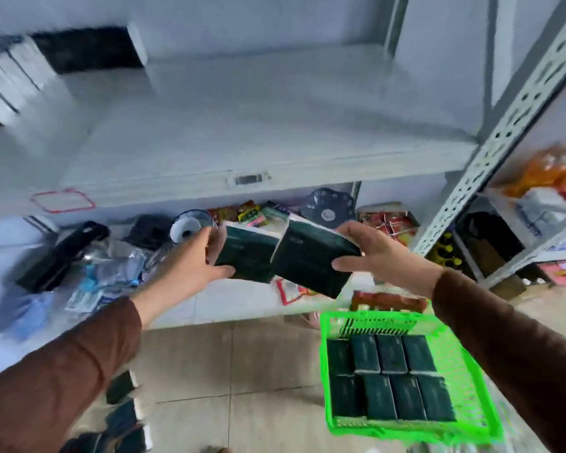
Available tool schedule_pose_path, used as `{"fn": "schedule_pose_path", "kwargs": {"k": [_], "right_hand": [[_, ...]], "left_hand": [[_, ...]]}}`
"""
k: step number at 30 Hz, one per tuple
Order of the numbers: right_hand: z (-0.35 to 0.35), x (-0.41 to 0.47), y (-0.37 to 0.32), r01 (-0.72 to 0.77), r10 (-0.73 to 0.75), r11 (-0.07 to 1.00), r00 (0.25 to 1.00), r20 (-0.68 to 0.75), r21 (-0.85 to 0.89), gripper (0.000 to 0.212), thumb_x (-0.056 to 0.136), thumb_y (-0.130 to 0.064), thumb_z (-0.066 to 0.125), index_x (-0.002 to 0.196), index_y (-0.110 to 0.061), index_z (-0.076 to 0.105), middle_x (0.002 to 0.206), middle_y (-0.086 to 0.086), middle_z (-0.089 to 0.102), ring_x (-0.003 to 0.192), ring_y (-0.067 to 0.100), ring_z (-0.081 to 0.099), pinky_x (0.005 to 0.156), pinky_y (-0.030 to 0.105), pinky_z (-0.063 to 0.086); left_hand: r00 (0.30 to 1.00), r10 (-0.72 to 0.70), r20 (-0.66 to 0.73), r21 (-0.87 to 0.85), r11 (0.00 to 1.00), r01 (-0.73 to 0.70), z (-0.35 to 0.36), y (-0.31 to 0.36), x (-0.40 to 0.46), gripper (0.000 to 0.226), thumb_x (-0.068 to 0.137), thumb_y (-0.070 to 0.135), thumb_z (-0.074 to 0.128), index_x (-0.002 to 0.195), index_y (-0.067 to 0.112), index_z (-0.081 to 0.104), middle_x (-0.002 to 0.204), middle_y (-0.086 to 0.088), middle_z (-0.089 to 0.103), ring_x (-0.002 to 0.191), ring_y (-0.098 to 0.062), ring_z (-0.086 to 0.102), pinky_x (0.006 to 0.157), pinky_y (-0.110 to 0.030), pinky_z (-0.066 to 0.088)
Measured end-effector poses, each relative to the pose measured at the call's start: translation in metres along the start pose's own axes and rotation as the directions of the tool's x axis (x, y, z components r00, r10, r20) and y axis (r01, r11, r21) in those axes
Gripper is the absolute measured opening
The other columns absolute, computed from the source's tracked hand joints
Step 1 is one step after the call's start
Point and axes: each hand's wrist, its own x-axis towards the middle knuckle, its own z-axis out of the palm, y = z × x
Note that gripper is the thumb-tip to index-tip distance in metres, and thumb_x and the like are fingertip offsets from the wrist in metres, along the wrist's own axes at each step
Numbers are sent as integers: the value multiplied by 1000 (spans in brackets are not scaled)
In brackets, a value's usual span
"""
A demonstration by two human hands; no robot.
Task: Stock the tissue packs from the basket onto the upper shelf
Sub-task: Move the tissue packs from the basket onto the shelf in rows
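My left hand (195,260) grips a dark green tissue pack (247,253) by its left end. My right hand (378,253) grips a second dark green pack (311,259) by its right end; the two packs touch in the middle, below the front edge of the upper shelf (242,125). A row of tissue packs (17,76) stands at the shelf's far left, blurred. The bright green basket (464,371) sits on the floor at lower right and holds several more dark green packs (389,377) in two rows.
The lower shelf (226,305) carries clutter: dark bags, plastic wrappers, a glass bowl (190,227), snack packets. A perforated metal upright (490,145) stands on the right, with another stocked rack beyond. Several dark packs (125,416) lie on the tiled floor at lower left.
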Motion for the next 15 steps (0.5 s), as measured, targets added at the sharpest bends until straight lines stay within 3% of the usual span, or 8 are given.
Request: {"fn": "schedule_pose_path", "kwargs": {"k": [4, 7, 11, 15], "right_hand": [[17, 40, -137, 201, -202, 979, 979, 28, 30, 36, 79, -20, 77, 109, -10, 60, 98, 17, 62, 85, 27, 55, 74, 46, 39], [46, 73, -217, 319, -323, 944, 946, 32, 87, 31, 81, -12, 73, 109, -6, 59, 101, 15, 61, 94, 27, 55, 82, 48, 38], [85, 128, -291, 403, -406, 910, 914, 17, 101, 28, 81, -16, 70, 107, -16, 61, 108, 9, 65, 101, 26, 59, 89, 48, 42], [122, 192, -339, 386, -386, 922, 922, -12, 13, 31, 86, -10, 70, 113, -3, 56, 104, 7, 68, 96, 21, 64, 93, 47, 51]], "left_hand": [[988, -28, -154, -109, 994, 11, -123, -29, -33, 56, 55, 51, 86, 95, 27, 56, 84, 1, 68, 78, -25, 66, 68, -41, 54], [971, 4, -238, -167, 985, -45, -201, -62, -40, 57, 51, 58, 83, 91, 25, 59, 82, 1, 69, 78, -27, 66, 74, -46, 53], [945, 2, -328, -192, 979, -69, -288, -112, -4, 61, 49, 60, 83, 96, 29, 61, 94, 1, 72, 88, -25, 69, 83, -52, 55], [893, -26, -449, -148, 988, -46, -341, -155, 47, 66, 56, 51, 87, 107, 28, 52, 100, 4, 68, 90, -20, 66, 84, -46, 54]]}}
